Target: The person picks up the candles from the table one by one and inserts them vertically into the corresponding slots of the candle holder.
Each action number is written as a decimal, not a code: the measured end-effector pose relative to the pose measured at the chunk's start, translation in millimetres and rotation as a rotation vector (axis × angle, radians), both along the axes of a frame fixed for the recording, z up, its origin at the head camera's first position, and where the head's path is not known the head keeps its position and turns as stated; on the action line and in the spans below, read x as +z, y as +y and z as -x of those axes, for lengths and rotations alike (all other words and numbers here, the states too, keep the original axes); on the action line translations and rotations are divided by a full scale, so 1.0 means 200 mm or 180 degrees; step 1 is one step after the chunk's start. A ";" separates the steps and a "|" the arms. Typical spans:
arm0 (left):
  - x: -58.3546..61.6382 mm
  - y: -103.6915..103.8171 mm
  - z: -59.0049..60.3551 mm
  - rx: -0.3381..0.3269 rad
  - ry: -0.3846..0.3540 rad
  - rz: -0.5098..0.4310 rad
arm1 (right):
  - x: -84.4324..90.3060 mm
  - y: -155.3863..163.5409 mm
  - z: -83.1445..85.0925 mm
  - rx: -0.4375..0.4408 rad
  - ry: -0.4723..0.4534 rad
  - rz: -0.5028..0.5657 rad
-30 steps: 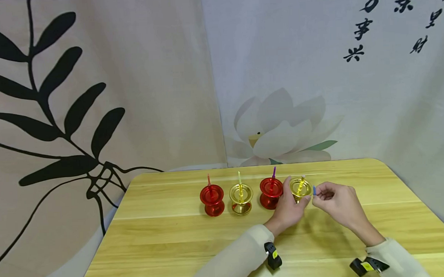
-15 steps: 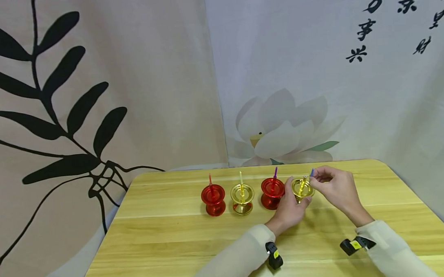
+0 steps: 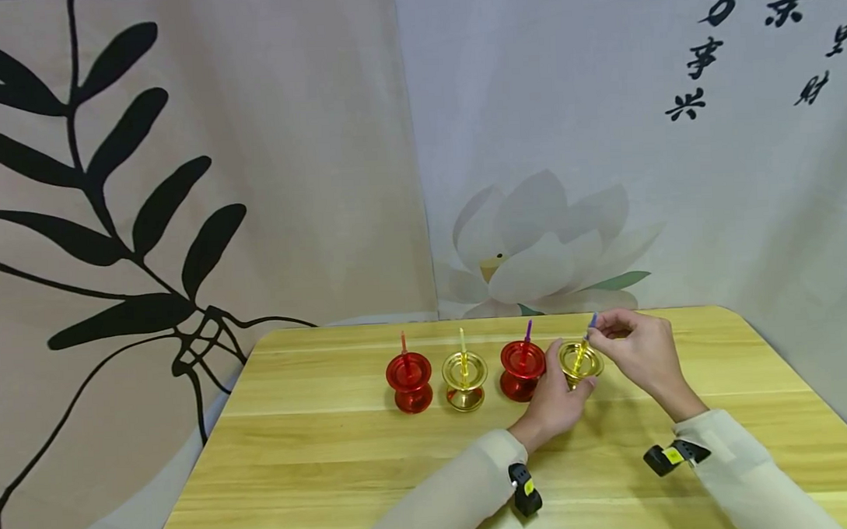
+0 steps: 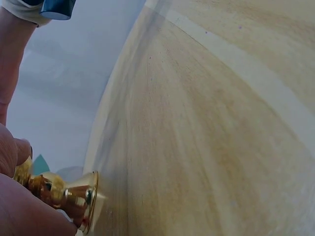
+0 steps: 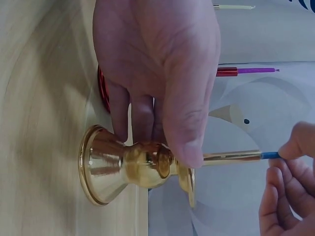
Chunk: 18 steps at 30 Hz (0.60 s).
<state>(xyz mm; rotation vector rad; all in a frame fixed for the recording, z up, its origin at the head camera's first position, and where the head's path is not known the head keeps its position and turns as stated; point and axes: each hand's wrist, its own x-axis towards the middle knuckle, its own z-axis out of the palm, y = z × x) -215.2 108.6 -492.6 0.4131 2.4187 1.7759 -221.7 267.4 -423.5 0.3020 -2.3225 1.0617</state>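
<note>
Blue candle (image 3: 592,322) sits pinched in the right hand (image 3: 633,349), its lower end at the spike of the gold holder (image 3: 579,362), whose stem the left hand (image 3: 554,400) grips just beneath on the counter (image 3: 332,454). Seating seems underway; next calls for pressing straight down, holder kept steady.

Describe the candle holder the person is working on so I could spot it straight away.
On the wooden table four small holders stand in a row before the lotus curtain. It is the gold holder at the right end, next to a red holder. Only this one is gripped by the left hand, while the right hand pinches a blue candle at its spike.
</note>
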 end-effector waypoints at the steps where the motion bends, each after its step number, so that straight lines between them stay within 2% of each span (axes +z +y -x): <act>1: 0.00 0.00 0.00 -0.0003 -0.0002 -0.0006 | 0.00 0.00 0.00 0.0004 0.0000 0.0007; 14: -0.02 -0.01 0.00 -0.0045 0.0083 0.0000 | 0.00 0.00 0.01 0.0029 -0.0004 0.0001; 18: -0.01 -0.01 0.00 -0.0030 0.0005 -0.0031 | 0.00 0.00 0.01 0.0020 -0.0019 -0.0006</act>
